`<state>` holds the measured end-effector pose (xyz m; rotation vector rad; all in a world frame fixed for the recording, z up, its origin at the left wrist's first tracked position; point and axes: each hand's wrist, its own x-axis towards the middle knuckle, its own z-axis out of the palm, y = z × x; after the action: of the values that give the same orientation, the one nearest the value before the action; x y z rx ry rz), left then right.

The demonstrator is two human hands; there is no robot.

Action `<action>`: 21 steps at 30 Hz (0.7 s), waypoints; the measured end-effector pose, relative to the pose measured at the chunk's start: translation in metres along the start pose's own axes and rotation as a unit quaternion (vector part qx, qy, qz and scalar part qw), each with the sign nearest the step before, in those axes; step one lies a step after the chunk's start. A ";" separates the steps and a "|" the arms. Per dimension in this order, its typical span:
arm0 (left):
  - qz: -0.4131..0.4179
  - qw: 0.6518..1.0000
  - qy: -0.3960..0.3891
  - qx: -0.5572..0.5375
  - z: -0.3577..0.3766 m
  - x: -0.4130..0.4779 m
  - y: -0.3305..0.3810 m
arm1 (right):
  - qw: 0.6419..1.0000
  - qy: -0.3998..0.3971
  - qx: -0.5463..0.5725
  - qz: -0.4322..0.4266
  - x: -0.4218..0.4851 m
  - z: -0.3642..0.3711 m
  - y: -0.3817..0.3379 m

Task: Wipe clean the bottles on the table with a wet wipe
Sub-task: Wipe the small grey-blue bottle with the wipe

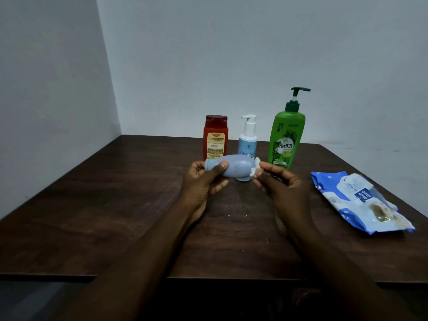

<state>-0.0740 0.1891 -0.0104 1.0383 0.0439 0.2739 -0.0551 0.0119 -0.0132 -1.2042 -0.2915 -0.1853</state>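
Two bare forearms reach in from the bottom of the frame and meet over the middle of the dark brown wood-grain counter (120, 205). Between them, at the centre of the frame, lies the task's thing: a dull blue-grey plastic bottle (231, 168) with a rounded, tapering body, held on its side above the counter. Its narrow neck end points to the left of the frame and its wide base to the right; the surface looks matt and faintly speckled, with no label readable from here. The left hand (203, 184) is curled around the neck end, thumb pressed across the front of the body and fingers wrapped behind. The right hand (281, 184) pinches a small crumpled white wet wipe (254, 169) between thumb and fingertips, and the wipe touches the bottle's base.

Just behind the held bottle, three more stand upright in a row toward the far edge of the counter. On the left is a red plastic bottle with a dark red flip cap and a pale yellow label (215, 137). In the middle is a light blue bottle with a white pump head (248, 137), partly hidden by the held one. On the right is a tall green pump bottle printed "Vatika" (287, 135).

At the right of the frame, well apart from the hands, a flat blue-and-white soft pack of wipes (356, 200) lies on the counter. Pale grey walls meet in a corner at the upper left.
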 end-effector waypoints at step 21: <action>-0.056 0.987 -0.094 0.119 0.005 -0.006 -0.005 | 0.932 -0.041 -0.293 -0.211 -0.006 0.007 0.009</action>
<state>-0.0783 0.1804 -0.0128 1.2908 -0.0366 0.0673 -0.0587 0.0215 -0.0207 -1.7343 -0.5966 -0.6309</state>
